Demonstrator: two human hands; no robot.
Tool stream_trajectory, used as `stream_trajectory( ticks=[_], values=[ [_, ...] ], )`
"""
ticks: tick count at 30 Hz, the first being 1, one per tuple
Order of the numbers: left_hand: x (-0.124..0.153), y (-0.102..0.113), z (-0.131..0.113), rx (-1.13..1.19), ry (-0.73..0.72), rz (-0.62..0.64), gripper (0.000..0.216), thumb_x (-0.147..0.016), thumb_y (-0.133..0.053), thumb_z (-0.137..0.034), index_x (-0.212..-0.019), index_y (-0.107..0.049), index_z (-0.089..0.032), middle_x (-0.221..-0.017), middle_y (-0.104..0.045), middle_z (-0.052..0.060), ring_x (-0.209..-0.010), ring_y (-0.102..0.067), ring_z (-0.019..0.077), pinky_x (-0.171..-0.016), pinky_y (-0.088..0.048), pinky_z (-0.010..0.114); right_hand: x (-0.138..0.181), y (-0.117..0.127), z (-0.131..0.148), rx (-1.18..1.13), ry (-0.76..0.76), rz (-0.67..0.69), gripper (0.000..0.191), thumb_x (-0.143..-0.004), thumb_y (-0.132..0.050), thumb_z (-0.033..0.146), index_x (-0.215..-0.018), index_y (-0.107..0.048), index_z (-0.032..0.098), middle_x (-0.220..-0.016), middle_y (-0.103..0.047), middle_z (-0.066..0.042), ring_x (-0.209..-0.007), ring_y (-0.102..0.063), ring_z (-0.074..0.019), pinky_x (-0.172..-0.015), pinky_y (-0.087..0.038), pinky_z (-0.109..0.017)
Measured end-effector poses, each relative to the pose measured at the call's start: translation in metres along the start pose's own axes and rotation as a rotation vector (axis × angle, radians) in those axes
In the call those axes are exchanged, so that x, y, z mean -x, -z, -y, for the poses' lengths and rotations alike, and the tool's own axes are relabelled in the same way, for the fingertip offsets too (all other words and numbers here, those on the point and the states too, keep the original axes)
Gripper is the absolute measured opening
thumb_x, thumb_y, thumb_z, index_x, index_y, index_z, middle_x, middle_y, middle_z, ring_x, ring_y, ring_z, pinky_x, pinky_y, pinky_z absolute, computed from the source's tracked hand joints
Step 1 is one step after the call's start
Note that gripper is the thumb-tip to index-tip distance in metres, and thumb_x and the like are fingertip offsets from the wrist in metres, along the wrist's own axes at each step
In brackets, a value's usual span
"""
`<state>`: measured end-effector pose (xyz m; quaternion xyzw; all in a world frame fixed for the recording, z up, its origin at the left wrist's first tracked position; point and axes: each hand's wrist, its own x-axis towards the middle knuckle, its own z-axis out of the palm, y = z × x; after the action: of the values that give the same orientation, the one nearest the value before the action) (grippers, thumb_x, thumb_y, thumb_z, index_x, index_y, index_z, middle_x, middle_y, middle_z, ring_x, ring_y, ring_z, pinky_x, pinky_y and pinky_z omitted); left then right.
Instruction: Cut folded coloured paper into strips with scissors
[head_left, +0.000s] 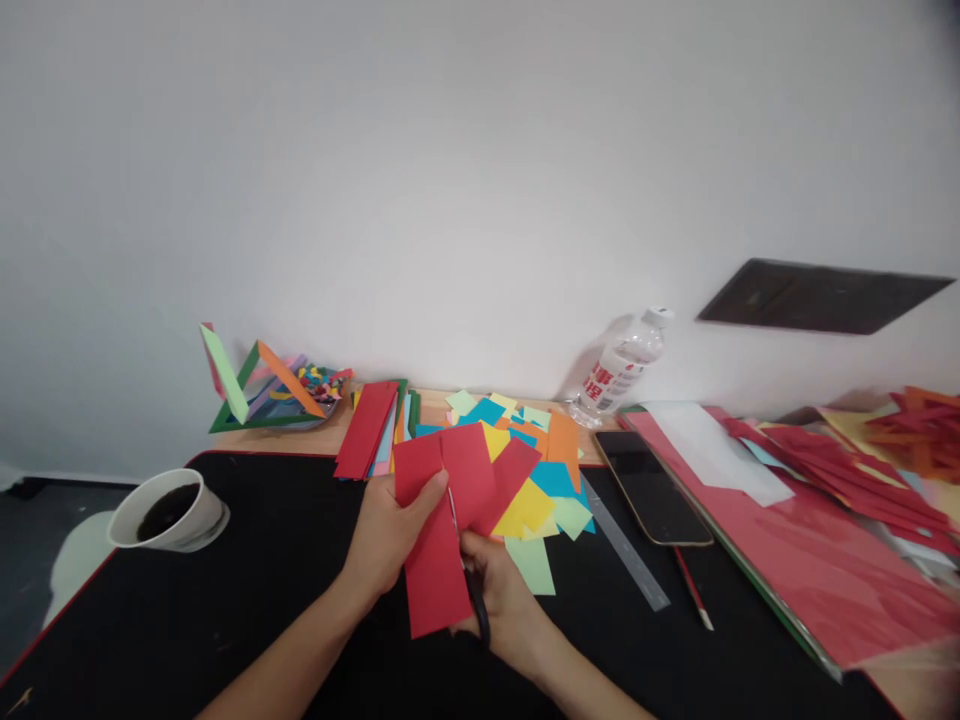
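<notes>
Red paper (433, 590) is pinched in my left hand (394, 530), thumb on its face and fingers behind it. A slit runs partway up the sheet from its lower edge. My right hand (502, 590) is closed around the dark handles of a pair of scissors (481, 612). Their thin metal blades lie in the slit, near my left thumb. Another red strip (514, 480) slants off to the right behind the sheet. Loose yellow, blue, green and orange paper pieces (553, 480) lie just beyond my hands.
Left stands a paper cup (184, 540) of dark liquid. Behind are folded paper strips (281, 375) and stacked red strips (367, 430). To the right are a clear ruler (626, 550), phone (652, 490), red pencil (691, 585), plastic bottle (619, 370) and red paper pack (810, 560).
</notes>
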<state>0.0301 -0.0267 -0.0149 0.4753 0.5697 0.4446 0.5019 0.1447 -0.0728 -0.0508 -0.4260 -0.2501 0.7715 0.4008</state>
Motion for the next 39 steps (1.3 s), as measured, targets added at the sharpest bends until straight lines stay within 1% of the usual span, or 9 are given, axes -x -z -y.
stream_trajectory(
  ticks=[5, 11, 15, 22, 27, 29, 31, 34, 39],
  values=[
    [-0.001, 0.001, 0.001, -0.009, -0.008, 0.004, 0.031, -0.069, -0.071, -0.043, -0.066, -0.064, -0.014, -0.051, -0.063, 0.001, -0.045, -0.056, 0.0167, -0.041, -0.043, 0.024, 0.004, 0.004, 0.0, 0.217, 0.242, 0.098, 0.044, -0.044, -0.087, 0.029, -0.079, -0.062, 0.02, -0.067, -0.066, 0.002, -0.07, -0.066, -0.0217, -0.06, -0.053, -0.028],
    [-0.001, 0.0, 0.005, 0.004, -0.072, -0.015, 0.029, -0.069, -0.071, -0.042, -0.07, -0.065, -0.013, -0.055, -0.064, 0.0, -0.048, -0.056, 0.0159, -0.04, -0.04, 0.022, -0.002, 0.009, -0.006, 0.292, 0.302, 0.108, 0.037, -0.047, -0.086, 0.024, -0.07, -0.059, 0.018, -0.048, -0.057, 0.007, -0.046, -0.057, -0.0129, -0.046, -0.047, -0.021],
    [-0.004, -0.002, 0.01, 0.032, -0.093, -0.04, 0.028, -0.068, -0.071, -0.041, -0.063, -0.064, -0.014, -0.053, -0.063, 0.0, -0.047, -0.056, 0.0156, -0.04, -0.04, 0.022, -0.009, 0.014, -0.013, 0.307, 0.319, 0.092, 0.038, -0.046, -0.087, 0.026, -0.066, -0.056, 0.018, -0.043, -0.052, 0.009, -0.038, -0.053, -0.0112, -0.041, -0.046, -0.021],
    [-0.006, -0.002, 0.011, 0.079, -0.081, -0.037, 0.028, -0.066, -0.073, -0.039, -0.062, -0.065, -0.014, -0.052, -0.064, 0.0, -0.045, -0.057, 0.0152, -0.039, -0.043, 0.022, -0.021, 0.021, -0.024, 0.299, 0.323, 0.054, 0.039, -0.045, -0.086, 0.027, -0.069, -0.057, 0.018, -0.044, -0.053, 0.008, -0.034, -0.051, -0.01, -0.035, -0.042, -0.019],
    [-0.006, -0.005, 0.012, 0.16, -0.009, 0.027, 0.027, -0.068, -0.072, -0.039, -0.067, -0.066, -0.013, -0.055, -0.069, 0.005, -0.048, -0.064, 0.0202, -0.046, -0.052, 0.029, -0.025, 0.022, -0.027, 0.294, 0.322, 0.047, 0.038, -0.049, -0.084, 0.037, -0.069, -0.058, 0.018, -0.042, -0.054, 0.005, -0.032, -0.049, -0.0113, -0.032, -0.038, -0.02],
    [-0.006, -0.005, 0.013, 0.194, 0.023, 0.055, 0.029, -0.069, -0.072, -0.041, -0.07, -0.066, -0.013, -0.058, -0.071, 0.007, -0.049, -0.065, 0.0221, -0.047, -0.054, 0.032, -0.021, 0.02, -0.022, 0.297, 0.341, 0.055, 0.035, -0.055, -0.08, 0.042, -0.069, -0.059, 0.018, -0.042, -0.053, 0.005, -0.033, -0.049, -0.012, -0.034, -0.039, -0.022],
    [-0.007, -0.005, 0.014, 0.222, 0.03, 0.057, 0.03, -0.069, -0.072, -0.042, -0.07, -0.066, -0.013, -0.061, -0.072, 0.008, -0.05, -0.066, 0.0222, -0.047, -0.054, 0.032, -0.016, 0.018, -0.015, 0.305, 0.384, 0.062, 0.037, -0.051, -0.084, 0.039, -0.07, -0.059, 0.019, -0.045, -0.053, 0.006, -0.037, -0.05, -0.0126, -0.039, -0.043, -0.024],
    [-0.009, -0.002, 0.012, 0.283, 0.014, 0.038, 0.032, -0.068, -0.073, -0.043, -0.072, -0.067, -0.012, -0.064, -0.072, 0.008, -0.052, -0.067, 0.021, -0.049, -0.055, 0.029, -0.008, 0.016, -0.004, 0.296, 0.496, -0.001, 0.041, -0.047, -0.088, 0.034, -0.07, -0.056, 0.021, -0.052, -0.054, 0.006, -0.047, -0.053, -0.0133, -0.046, -0.045, -0.024],
    [-0.01, 0.002, 0.003, 0.433, 0.038, 0.074, 0.035, -0.066, -0.075, -0.044, -0.074, -0.068, -0.011, -0.064, -0.072, 0.008, -0.05, -0.066, 0.0196, -0.049, -0.055, 0.029, -0.006, 0.021, 0.004, 0.263, 0.657, -0.202, 0.029, -0.068, -0.077, 0.033, -0.08, -0.054, 0.021, -0.054, -0.05, 0.008, -0.047, -0.047, -0.0091, -0.047, -0.04, -0.02]
  ],
)
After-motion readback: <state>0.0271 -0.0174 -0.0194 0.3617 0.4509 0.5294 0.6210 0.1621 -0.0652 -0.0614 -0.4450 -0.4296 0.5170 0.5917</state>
